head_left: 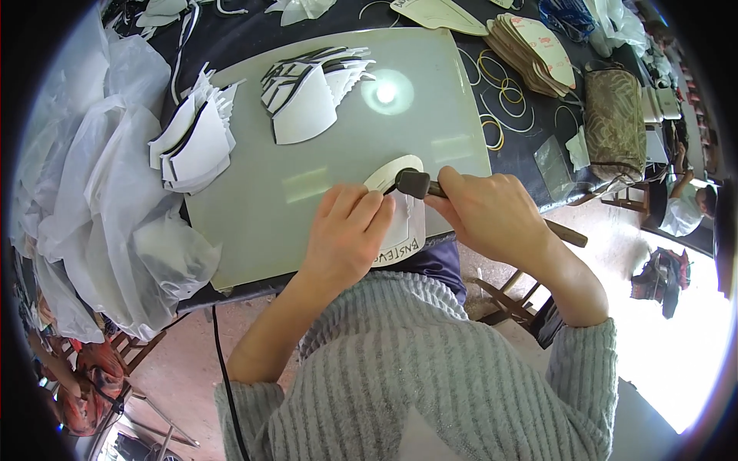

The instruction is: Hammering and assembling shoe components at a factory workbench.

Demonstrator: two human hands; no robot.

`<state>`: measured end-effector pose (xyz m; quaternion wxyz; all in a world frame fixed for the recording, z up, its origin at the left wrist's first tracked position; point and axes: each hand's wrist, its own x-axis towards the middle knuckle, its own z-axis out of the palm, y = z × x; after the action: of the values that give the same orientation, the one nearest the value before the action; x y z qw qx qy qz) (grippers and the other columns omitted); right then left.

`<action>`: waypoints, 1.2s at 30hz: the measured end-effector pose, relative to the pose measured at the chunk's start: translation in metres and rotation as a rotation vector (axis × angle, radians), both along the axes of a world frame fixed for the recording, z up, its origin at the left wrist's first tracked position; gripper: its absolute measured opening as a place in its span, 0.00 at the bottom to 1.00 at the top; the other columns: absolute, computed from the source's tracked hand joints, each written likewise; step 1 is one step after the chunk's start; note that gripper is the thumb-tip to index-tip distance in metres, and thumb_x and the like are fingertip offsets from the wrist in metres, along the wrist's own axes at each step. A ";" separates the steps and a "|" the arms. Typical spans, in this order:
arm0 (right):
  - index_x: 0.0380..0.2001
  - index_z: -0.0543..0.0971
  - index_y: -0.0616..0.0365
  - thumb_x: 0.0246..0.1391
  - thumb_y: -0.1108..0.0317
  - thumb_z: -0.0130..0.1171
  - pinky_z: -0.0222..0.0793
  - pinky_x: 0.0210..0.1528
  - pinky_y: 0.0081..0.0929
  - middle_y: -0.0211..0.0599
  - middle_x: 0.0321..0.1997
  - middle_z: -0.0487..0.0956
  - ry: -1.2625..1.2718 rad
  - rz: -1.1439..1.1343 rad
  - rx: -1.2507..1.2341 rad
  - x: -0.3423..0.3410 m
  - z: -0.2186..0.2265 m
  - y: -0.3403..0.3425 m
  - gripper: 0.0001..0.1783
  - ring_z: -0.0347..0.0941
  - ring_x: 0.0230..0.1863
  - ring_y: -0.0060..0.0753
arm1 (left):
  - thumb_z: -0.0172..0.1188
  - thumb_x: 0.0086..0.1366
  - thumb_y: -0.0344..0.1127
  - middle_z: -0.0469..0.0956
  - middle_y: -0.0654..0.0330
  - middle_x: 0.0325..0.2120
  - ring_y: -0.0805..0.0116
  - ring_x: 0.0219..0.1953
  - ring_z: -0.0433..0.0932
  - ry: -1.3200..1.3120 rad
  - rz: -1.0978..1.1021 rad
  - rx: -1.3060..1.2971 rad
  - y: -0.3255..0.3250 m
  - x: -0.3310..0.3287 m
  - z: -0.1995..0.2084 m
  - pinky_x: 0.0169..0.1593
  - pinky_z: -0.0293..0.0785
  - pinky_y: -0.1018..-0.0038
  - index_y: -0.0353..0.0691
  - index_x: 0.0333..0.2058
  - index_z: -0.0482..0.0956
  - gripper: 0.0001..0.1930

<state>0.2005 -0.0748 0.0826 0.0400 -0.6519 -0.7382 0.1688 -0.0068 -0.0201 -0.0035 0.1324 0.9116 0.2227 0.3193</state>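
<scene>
My right hand (496, 211) is closed around the handle of a hammer (413, 183). The dark, blocky hammer head is right beside my left fingertips, over a cream template (413, 244) with hand lettering at its near end. A white piece (397, 227) lies on this template, and the bent fingers of my left hand (347, 230) pinch its edge, where a bit of dark edging shows. My left thumb is hidden. Template and hands are at the front edge of a smooth grey-green board (254, 223).
Two fanned stacks of white pieces with black edges, a left stack (198, 146) and a far stack (307, 107), rest on the board. Plastic bags (115, 184) hang at the left. Tan shaped pieces (530, 50), looped cords (503, 88) and a patterned pouch (615, 119) are at the right.
</scene>
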 end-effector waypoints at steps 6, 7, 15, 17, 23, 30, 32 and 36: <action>0.29 0.69 0.59 0.65 0.55 0.55 0.71 0.21 0.42 0.42 0.16 0.76 -0.030 -0.042 -0.085 -0.002 -0.010 -0.011 0.19 0.77 0.19 0.50 | 0.63 0.51 0.27 0.76 0.62 0.37 0.62 0.41 0.75 0.013 0.055 -0.075 -0.003 -0.004 0.001 0.47 0.69 0.63 0.37 0.40 0.81 0.15; 0.29 0.69 0.59 0.65 0.54 0.55 0.71 0.21 0.42 0.42 0.16 0.76 -0.021 -0.066 -0.109 -0.001 -0.013 -0.012 0.19 0.77 0.19 0.50 | 0.62 0.51 0.30 0.76 0.61 0.38 0.61 0.43 0.74 0.044 0.105 -0.147 -0.003 -0.006 0.004 0.50 0.68 0.61 0.36 0.42 0.80 0.17; 0.29 0.69 0.59 0.65 0.54 0.54 0.72 0.19 0.41 0.42 0.16 0.75 -0.034 -0.051 -0.070 0.002 -0.015 -0.011 0.19 0.77 0.18 0.49 | 0.60 0.51 0.29 0.74 0.60 0.39 0.61 0.44 0.74 0.147 0.117 0.051 -0.021 -0.004 0.004 0.51 0.68 0.60 0.34 0.43 0.80 0.18; 0.29 0.69 0.59 0.65 0.54 0.54 0.72 0.19 0.40 0.42 0.16 0.75 -0.017 -0.040 -0.056 0.001 -0.011 -0.007 0.20 0.77 0.18 0.49 | 0.59 0.51 0.29 0.74 0.59 0.39 0.61 0.44 0.74 0.181 0.121 0.083 -0.021 -0.004 0.004 0.51 0.68 0.61 0.33 0.43 0.80 0.18; 0.28 0.69 0.60 0.64 0.56 0.57 0.72 0.20 0.38 0.41 0.16 0.75 0.036 -0.032 0.017 -0.011 -0.001 -0.010 0.19 0.76 0.17 0.47 | 0.58 0.52 0.30 0.74 0.57 0.39 0.60 0.44 0.74 0.149 0.098 0.095 -0.020 -0.003 0.003 0.50 0.70 0.61 0.31 0.42 0.79 0.18; 0.31 0.69 0.61 0.63 0.60 0.58 0.70 0.19 0.41 0.43 0.16 0.74 0.006 -0.033 -0.054 -0.012 -0.009 -0.013 0.15 0.76 0.17 0.50 | 0.59 0.52 0.30 0.74 0.58 0.39 0.60 0.44 0.74 0.163 0.097 0.092 -0.022 -0.004 0.005 0.50 0.69 0.62 0.32 0.42 0.79 0.17; 0.32 0.69 0.61 0.63 0.60 0.58 0.70 0.19 0.41 0.43 0.16 0.74 0.005 -0.045 -0.073 -0.011 -0.014 -0.012 0.16 0.76 0.17 0.51 | 0.59 0.52 0.30 0.74 0.59 0.40 0.60 0.44 0.74 0.171 0.105 0.088 -0.021 -0.002 0.004 0.51 0.69 0.62 0.33 0.42 0.80 0.17; 0.31 0.69 0.62 0.63 0.60 0.57 0.71 0.19 0.42 0.44 0.16 0.75 -0.018 -0.065 -0.111 -0.011 -0.015 -0.012 0.16 0.76 0.18 0.51 | 0.63 0.52 0.26 0.74 0.64 0.38 0.61 0.42 0.74 0.003 0.187 -0.206 -0.015 -0.014 0.005 0.49 0.65 0.61 0.38 0.42 0.81 0.16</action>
<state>0.1899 -0.0871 0.0677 0.0025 -0.6783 -0.7064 0.2022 -0.0204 -0.0354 0.0011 0.1945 0.8688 0.3387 0.3044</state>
